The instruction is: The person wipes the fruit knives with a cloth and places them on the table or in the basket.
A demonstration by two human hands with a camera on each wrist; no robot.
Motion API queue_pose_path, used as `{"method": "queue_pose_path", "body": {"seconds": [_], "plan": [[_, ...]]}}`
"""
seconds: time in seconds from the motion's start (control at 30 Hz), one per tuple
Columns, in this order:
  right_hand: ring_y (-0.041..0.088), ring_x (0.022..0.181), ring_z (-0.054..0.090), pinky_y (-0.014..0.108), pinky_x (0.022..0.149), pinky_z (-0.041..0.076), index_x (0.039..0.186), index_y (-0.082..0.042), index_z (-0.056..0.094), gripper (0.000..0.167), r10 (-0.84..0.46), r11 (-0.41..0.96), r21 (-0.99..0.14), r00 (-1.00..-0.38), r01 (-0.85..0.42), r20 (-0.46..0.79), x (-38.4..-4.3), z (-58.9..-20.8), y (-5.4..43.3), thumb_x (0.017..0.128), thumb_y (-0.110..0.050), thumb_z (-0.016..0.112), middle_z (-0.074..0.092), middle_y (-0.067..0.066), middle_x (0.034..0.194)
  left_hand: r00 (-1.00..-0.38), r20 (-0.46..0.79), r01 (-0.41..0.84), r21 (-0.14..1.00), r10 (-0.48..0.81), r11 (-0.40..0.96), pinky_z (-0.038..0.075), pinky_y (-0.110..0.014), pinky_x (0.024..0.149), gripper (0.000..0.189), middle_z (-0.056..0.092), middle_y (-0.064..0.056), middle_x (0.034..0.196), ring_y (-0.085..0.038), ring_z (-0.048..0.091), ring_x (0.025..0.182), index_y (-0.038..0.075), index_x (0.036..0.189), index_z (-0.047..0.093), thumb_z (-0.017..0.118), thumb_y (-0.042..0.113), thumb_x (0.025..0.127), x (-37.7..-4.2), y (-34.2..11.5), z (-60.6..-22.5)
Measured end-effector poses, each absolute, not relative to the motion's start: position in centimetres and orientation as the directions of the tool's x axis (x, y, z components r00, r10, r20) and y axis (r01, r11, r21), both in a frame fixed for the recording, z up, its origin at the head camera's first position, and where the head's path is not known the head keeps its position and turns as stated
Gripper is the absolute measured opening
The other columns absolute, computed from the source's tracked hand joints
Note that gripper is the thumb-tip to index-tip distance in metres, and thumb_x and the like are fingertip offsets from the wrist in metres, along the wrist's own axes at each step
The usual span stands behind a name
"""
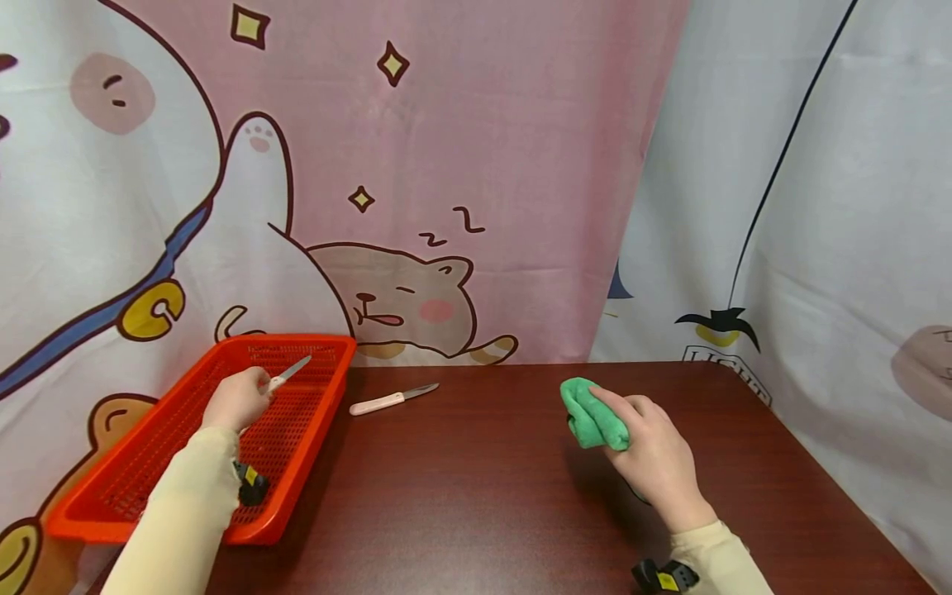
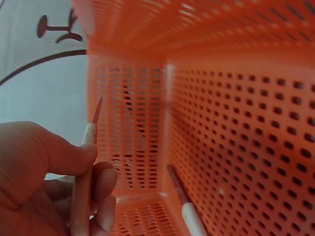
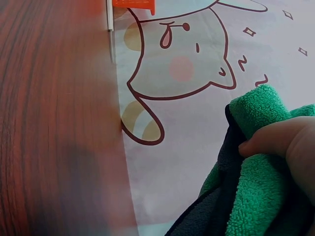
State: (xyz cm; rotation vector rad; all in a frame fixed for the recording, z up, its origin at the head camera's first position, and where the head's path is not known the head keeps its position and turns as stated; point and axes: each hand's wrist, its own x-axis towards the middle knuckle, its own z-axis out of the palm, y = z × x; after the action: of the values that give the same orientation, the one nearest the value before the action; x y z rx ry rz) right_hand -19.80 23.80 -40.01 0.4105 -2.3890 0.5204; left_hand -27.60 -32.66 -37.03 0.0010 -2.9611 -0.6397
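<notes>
My left hand [image 1: 240,398] is over the orange plastic basket [image 1: 338,376], pinching a small knife [image 1: 288,373] by its pale handle, blade pointing up and away. The left wrist view shows the thumb and fingers round this handle [image 2: 81,196]. Inside the basket lies a second knife [image 2: 193,219] with a white handle, against the perforated floor. A third knife [image 1: 378,403] rests on the table just right of the basket. Over the right part of the table my right hand [image 1: 658,454] grips a folded green cloth [image 1: 592,413], whose dark underside shows in the right wrist view.
The dark brown wooden table [image 1: 461,496] runs back to a hanging cartoon curtain [image 1: 521,165]. Another white printed curtain [image 1: 840,207] hangs along the right side. The basket stands at the table's left edge, its walls raised around the left hand.
</notes>
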Motion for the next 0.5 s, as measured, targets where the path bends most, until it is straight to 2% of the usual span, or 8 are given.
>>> {"method": "queue_pose_path", "body": {"seconds": [0.2, 0.3, 0.4, 0.5], "plan": [[0.029, 0.092, 0.059, 0.043, 0.057, 0.050, 0.136, -0.025, 0.060, 0.081, -0.161, 0.872, -0.259, -0.742, -0.416, 0.651, -19.8, -40.2, 23.7, 0.064, 0.001, 0.087, 0.061, 0.010, 0.103, -0.998, 0.065, 0.005, 0.415, -0.025, 0.910, 0.046, -0.044, 0.066, 0.018, 0.064, -0.022, 0.093, -0.031, 0.055, 0.076, -0.006, 0.102, 0.062, 0.057, 0.000, 0.086, -28.3, -33.0, -38.2], [0.029, 0.092, 0.058, 0.043, 0.057, 0.050, 0.136, -0.025, 0.060, 0.080, -0.162, 0.871, -0.261, -0.744, -0.417, 0.648, -19.8, -40.2, 23.6, 0.064, 0.000, 0.087, 0.060, 0.009, 0.103, -0.999, 0.046, 0.007, 0.415, -0.013, 0.910, 0.045, -0.043, 0.066, 0.013, 0.061, -0.016, 0.086, -0.030, 0.054, 0.075, -0.003, 0.095, 0.061, 0.058, -0.002, 0.083, -28.4, -32.9, -38.6], [0.028, 0.092, 0.058, 0.043, 0.057, 0.050, 0.136, -0.026, 0.060, 0.079, -0.162, 0.871, -0.264, -0.749, -0.415, 0.643, -19.8, -40.3, 23.4, 0.065, -0.001, 0.086, 0.060, 0.009, 0.103, -1.000, 0.020, -0.002, 0.420, -0.012, 0.907, 0.042, -0.041, 0.065, 0.003, 0.054, -0.012, 0.078, -0.028, 0.050, 0.072, 0.000, 0.088, 0.059, 0.060, 0.001, 0.085, -28.4, -32.7, -39.0], [0.028, 0.092, 0.058, 0.043, 0.058, 0.049, 0.136, -0.026, 0.060, 0.080, -0.165, 0.869, -0.265, -0.751, -0.417, 0.639, -19.8, -40.4, 23.2, 0.065, 0.001, 0.084, 0.060, 0.008, 0.103, -0.999, -0.025, -0.030, 0.428, -0.021, 0.903, 0.042, -0.040, 0.066, 0.008, 0.052, -0.009, 0.075, -0.027, 0.049, 0.072, 0.000, 0.089, 0.060, 0.064, 0.007, 0.091, -28.4, -32.7, -39.2]]}}
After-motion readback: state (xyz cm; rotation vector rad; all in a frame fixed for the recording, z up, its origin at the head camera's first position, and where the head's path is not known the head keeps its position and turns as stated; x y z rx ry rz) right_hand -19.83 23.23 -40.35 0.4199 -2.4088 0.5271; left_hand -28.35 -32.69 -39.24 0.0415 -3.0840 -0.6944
